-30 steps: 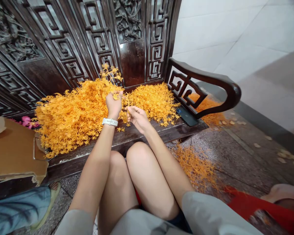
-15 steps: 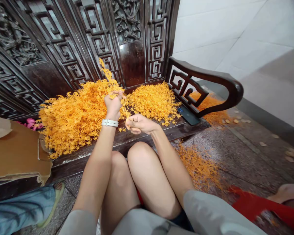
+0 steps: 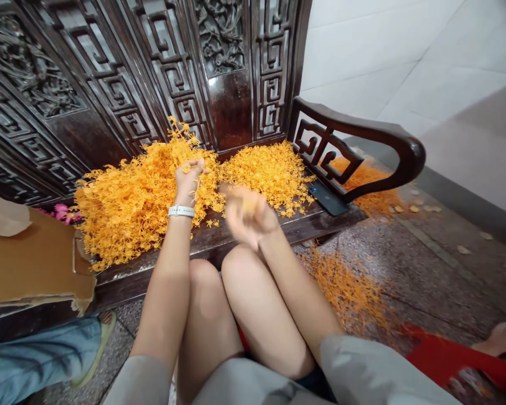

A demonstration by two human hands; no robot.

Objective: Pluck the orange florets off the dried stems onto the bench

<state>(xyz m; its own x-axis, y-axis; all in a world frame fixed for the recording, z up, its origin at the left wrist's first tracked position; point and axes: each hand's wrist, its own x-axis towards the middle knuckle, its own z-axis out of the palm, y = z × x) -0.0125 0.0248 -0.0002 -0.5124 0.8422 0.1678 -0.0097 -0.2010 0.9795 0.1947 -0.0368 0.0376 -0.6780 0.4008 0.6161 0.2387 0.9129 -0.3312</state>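
My left hand (image 3: pixel 187 183), with a pale watch strap at the wrist, is closed around an orange-yellow artificial flower sprig (image 3: pixel 180 135). The sprig's top rises above the fingers, and a thin strand hangs below them. Behind that hand lies a large heap of orange flower sprigs (image 3: pixel 122 208) on the dark wooden bench (image 3: pixel 211 233). My right hand (image 3: pixel 253 216) is smeared by motion above the bench's front edge, apart from the left. A blurred yellowish patch shows at its palm. Beyond it sits a smaller pile of orange blossoms (image 3: pixel 265 166).
A black phone (image 3: pixel 328 199) lies by the carved armrest (image 3: pixel 362 138). Orange scraps (image 3: pixel 349 287) are scattered on the floor to the right. A cardboard box (image 3: pixel 34 259) stands at left, near another person's jeans-clad leg (image 3: pixel 46 354). A red item (image 3: pixel 447 357) lies at lower right.
My right hand has come away from the sprig, moving right and toward me, and is now blurred. My left hand has shifted slightly left, and its sprig sits lower.
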